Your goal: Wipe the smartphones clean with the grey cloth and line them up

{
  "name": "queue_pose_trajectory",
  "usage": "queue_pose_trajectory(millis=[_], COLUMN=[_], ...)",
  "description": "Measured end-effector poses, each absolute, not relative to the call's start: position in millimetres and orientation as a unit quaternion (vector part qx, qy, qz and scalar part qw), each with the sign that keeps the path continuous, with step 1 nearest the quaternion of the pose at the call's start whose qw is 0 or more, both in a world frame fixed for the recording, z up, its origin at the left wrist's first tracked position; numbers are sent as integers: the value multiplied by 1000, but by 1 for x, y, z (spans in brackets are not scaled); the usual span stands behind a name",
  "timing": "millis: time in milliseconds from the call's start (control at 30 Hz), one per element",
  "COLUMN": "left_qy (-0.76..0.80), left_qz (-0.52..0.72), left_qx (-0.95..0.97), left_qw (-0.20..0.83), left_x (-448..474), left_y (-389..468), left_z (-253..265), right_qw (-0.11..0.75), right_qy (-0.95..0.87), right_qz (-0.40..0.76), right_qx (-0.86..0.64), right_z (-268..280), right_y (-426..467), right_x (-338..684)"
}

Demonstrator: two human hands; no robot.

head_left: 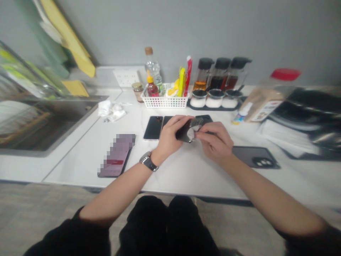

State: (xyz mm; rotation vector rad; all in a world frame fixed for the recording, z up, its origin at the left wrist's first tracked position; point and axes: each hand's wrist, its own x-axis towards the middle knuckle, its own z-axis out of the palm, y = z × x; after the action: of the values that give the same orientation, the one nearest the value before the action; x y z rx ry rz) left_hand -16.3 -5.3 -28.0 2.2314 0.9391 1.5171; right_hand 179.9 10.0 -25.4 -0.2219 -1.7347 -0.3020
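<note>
Above the white countertop [176, 177], my left hand [172, 133] grips a dark smartphone [183, 133] by its side. My right hand [217, 140] pinches a crumpled white tissue [192, 132] pressed against the phone's right end. Behind my hands lie more dark phones in a row, one of them a black-screened phone [153, 127] left of my left hand. A phone with a lit, partly blurred-out screen [117, 156] rests near the front left. By my right wrist lies a dark phone case [254, 157] with a camera cutout, partly hidden by my forearm.
A sink [53, 131] is at the left, with crumpled tissues [112, 111] beside it. Along the wall stand a white basket [165, 102] of condiments, seasoning jars [214, 99], and a red-lidded container [269, 97]. A small spray bottle [242, 114] and white papers [279, 137] lie right.
</note>
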Motion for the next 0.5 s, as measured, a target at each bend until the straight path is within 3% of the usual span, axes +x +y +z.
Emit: queue_pose_trajectory(millis=[167,500], left_qy=[314,288], left_qz=[514,535], left_qx=[793,789], left_qw=[90,94], left_x=[-17,-21], left_y=[4,-1], left_z=[-39,-27], right_qw=[650,581], right_qy=[-732,-806], right_qz=[-119,-97], right_qx=[-167,-57], right_z=[-27,-37], right_y=[18,6], right_x=[184,175])
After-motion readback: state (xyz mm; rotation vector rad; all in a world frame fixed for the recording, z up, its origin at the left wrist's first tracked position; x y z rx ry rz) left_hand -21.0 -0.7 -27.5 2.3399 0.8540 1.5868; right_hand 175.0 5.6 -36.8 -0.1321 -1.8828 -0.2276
